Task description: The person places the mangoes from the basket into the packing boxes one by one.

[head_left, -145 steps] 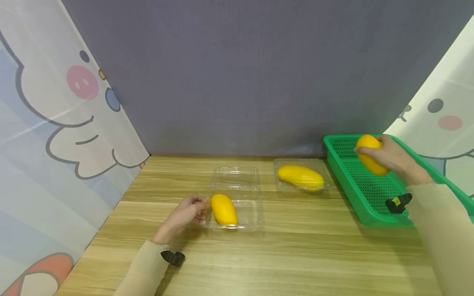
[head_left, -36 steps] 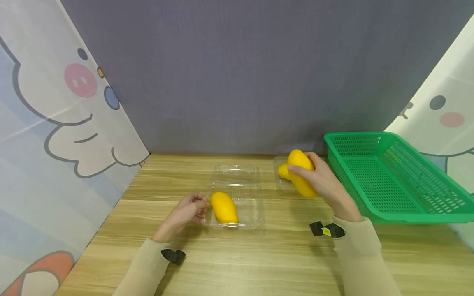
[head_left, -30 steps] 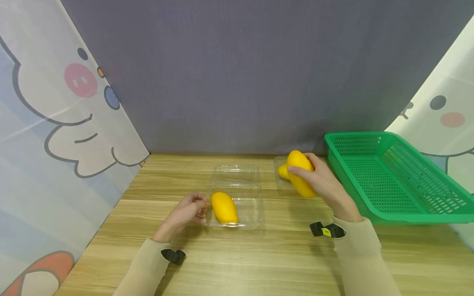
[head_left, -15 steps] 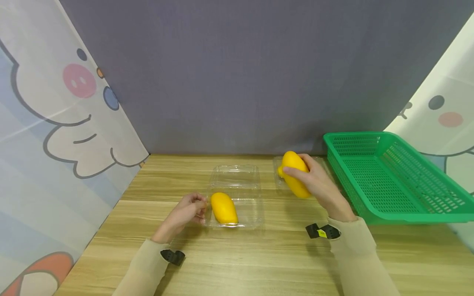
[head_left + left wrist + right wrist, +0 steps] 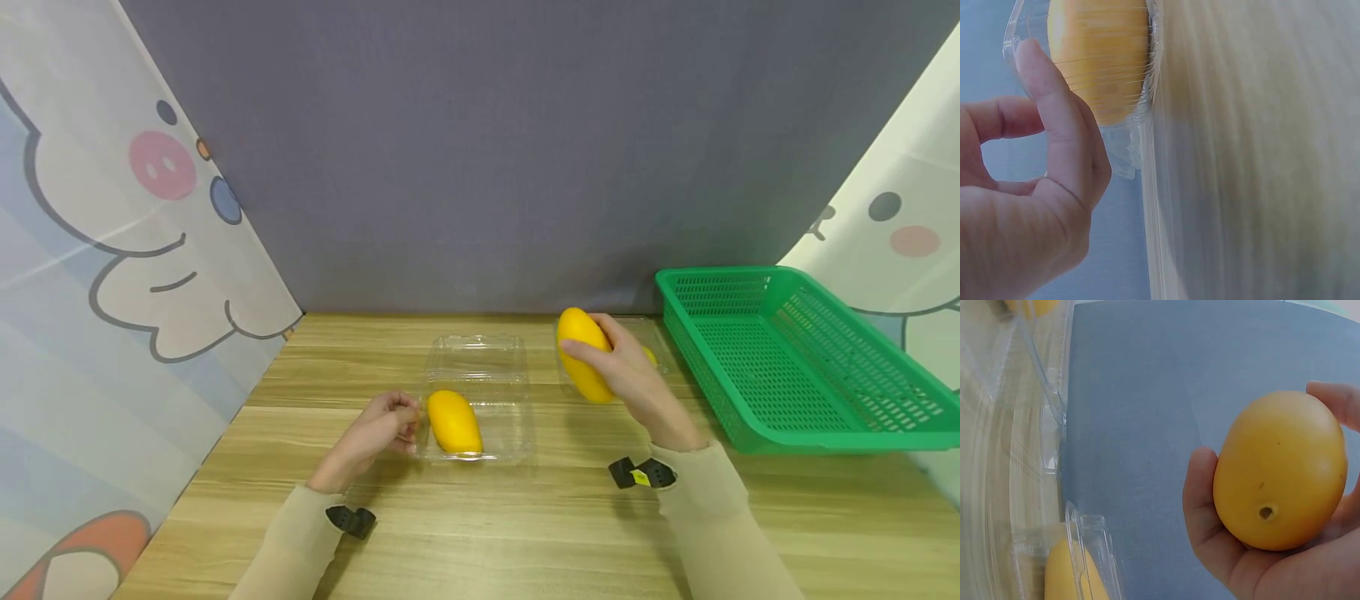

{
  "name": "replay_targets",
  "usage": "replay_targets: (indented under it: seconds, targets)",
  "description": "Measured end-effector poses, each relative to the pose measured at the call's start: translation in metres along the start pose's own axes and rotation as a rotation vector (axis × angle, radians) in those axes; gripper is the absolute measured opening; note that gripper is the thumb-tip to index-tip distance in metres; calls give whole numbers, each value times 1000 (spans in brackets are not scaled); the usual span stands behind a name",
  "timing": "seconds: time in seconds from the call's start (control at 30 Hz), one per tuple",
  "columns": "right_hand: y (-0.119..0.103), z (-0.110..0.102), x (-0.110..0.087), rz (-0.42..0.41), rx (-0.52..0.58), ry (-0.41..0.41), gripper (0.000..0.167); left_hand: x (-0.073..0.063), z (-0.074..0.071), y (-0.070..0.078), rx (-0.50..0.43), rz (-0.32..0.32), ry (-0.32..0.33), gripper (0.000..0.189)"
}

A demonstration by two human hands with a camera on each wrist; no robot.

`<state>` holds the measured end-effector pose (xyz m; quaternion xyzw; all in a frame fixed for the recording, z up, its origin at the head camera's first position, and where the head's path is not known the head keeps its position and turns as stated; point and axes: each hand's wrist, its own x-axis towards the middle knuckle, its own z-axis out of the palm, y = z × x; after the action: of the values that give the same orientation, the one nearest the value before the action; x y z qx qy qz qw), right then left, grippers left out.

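My right hand grips a yellow mango, held up in front of a clear plastic box at the back. In the right wrist view this mango shows its stem pit, with fingers curled around its sides. Another mango in that back box is mostly hidden behind my right hand. My left hand holds the left edge of an open clear plastic clamshell box, fingers bent at its rim. Inside its left half lies a mango; the lid is folded back.
A green plastic basket with slotted walls stands on the right. The back clear box sits between it and the clamshell. A grey panel rises behind the wooden table, with printed cartoon sheets at both sides.
My right hand has carried the mango out from over the green basket to the left, then slowly further left past the back box. My left hand has stayed at the clamshell's edge.
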<state>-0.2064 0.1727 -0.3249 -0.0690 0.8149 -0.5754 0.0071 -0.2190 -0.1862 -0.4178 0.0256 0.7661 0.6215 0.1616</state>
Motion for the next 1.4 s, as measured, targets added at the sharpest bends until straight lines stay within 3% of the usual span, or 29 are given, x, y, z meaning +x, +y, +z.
replay_targets:
  seconds: [0.83,1.17,1.4]
  targets:
    - [4,29,4,-67,122,-11,54,-2,0,3,-5,25,-19,27]
    - [3,49,5,-76,38,-31,58,-2,-2,1,-7,19,-11,25]
    - [3,60,4,-69,39,-60,60,-3,0,3,-8,29,-26,26]
